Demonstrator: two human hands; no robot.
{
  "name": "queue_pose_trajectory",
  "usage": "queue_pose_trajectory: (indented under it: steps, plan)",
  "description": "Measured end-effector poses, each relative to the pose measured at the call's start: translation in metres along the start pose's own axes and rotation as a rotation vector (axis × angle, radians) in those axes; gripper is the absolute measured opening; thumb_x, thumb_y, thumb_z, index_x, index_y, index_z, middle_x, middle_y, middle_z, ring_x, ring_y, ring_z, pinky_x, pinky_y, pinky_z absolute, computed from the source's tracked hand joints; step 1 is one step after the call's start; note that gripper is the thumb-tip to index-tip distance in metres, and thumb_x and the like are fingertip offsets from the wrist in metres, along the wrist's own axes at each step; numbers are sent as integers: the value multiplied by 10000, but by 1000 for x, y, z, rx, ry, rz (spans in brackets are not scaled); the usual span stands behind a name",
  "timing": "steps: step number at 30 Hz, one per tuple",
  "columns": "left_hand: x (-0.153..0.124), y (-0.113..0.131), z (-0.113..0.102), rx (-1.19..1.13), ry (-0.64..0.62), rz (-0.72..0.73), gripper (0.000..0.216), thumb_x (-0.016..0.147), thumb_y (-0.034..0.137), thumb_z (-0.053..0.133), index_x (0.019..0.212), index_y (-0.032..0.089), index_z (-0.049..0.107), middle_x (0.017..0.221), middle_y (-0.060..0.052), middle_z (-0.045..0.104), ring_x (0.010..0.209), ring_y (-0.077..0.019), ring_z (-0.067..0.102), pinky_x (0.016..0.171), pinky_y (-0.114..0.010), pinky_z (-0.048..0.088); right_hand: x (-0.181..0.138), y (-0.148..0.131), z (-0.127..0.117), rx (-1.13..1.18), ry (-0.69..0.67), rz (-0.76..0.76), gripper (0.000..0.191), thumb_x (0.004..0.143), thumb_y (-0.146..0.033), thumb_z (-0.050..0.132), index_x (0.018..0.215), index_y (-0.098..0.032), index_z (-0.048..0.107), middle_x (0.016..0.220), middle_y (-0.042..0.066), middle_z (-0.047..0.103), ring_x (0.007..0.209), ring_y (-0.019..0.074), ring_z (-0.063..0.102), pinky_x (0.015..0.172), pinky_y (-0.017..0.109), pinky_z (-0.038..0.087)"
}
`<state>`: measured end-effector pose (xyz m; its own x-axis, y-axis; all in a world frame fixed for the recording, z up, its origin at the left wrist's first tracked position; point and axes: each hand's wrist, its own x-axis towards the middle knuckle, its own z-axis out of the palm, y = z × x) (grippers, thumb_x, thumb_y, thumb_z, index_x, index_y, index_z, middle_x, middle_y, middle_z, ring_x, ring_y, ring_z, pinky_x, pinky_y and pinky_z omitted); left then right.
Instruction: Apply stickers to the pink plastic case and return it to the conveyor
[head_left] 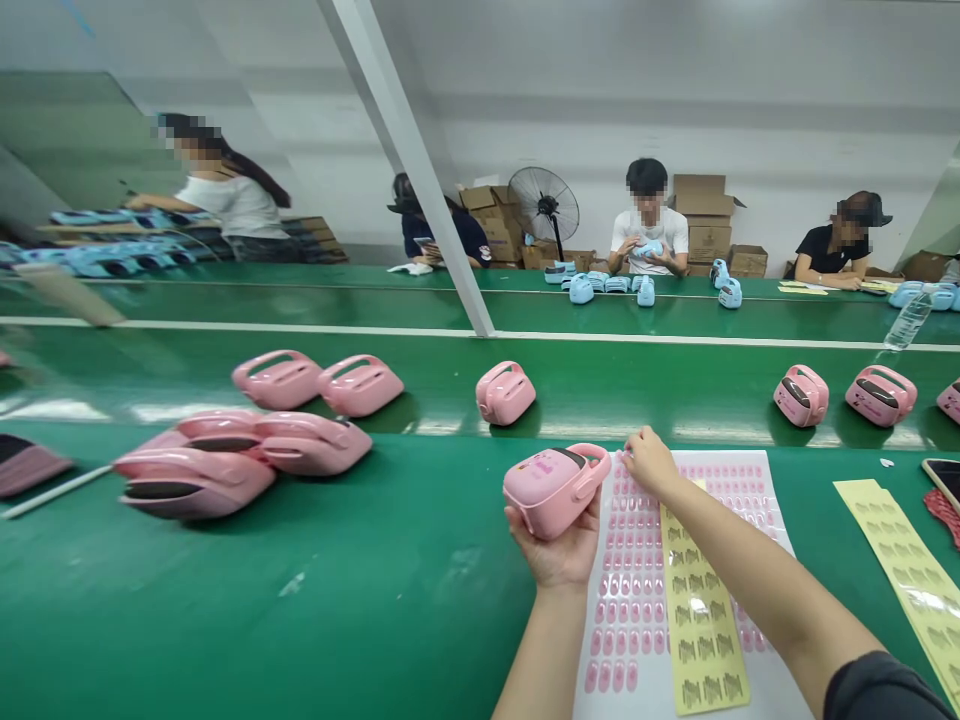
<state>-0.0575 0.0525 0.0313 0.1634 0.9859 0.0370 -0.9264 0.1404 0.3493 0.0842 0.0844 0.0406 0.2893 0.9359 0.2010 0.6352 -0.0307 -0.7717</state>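
Observation:
My left hand (pixel 559 560) is closed around a small pink plastic device with a carry handle (pixel 544 490), holding it tilted above the table. Its printed top and dark panel face up. My right hand (pixel 651 462) reaches across to the top edge of a white sheet of pink oval stickers (pixel 622 560). Its fingers are pinched together there; anything between them is too small to make out. Over the sheet, partly under my right forearm, lies a yellow strip of printed labels (pixel 701 610).
Several pink devices (pixel 199 480) cluster at the left. Others, such as one pink device (pixel 506 392), stand along the green belt (pixel 637 385). Right of me lie more yellow labels (pixel 904 560) and a phone (pixel 946 480). Co-workers sit opposite; one person (pixel 649 235) handles a blue device.

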Motion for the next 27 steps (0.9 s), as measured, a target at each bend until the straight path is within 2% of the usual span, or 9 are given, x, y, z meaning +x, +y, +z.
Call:
queue_pose_trajectory:
  steps: [3,7,11,14,18,27]
  plan:
    - [-1,-3,-4,-49,-24,-37,640,643,547,610,1214,308,444,1101,-13,617,1026,-216,564,861,-323,466,-4,-2,-3,169,65,36,91,716,-174,540,624,-178,540,735,19,528,723,153,510,715,295,406]
    - [-9,-10,-2,-131,-60,-125,614,696,507,572,1243,277,413,1083,-44,636,1027,-228,578,900,-347,446,-34,-18,-15,420,100,47,186,777,-338,464,726,-181,551,690,0,553,640,132,502,627,267,414]
    - [-18,-19,1,-185,-28,-186,684,723,468,542,1302,174,326,1115,-121,618,975,-221,605,850,-314,474,-70,-39,-20,770,80,87,183,653,-371,611,645,-192,571,655,-17,505,608,124,441,615,272,385]
    - [-20,-23,0,-193,8,-192,672,739,436,515,1311,159,299,1146,-137,598,947,-212,615,811,-297,490,-81,-49,-20,731,121,134,139,601,-332,654,594,-204,599,654,-18,454,596,125,381,596,272,359]
    - [-19,-25,-1,-192,56,-205,645,736,437,502,1287,144,340,1104,-145,615,909,-220,627,780,-300,502,-80,-50,-18,677,133,150,103,583,-297,664,570,-212,607,658,-14,429,604,135,382,585,273,361]
    - [-20,-27,0,-171,65,-202,646,721,456,525,1271,151,377,1094,-126,619,914,-211,621,797,-286,497,-79,-43,-10,613,160,147,100,620,-266,641,566,-217,572,681,-9,446,627,142,413,600,277,379]
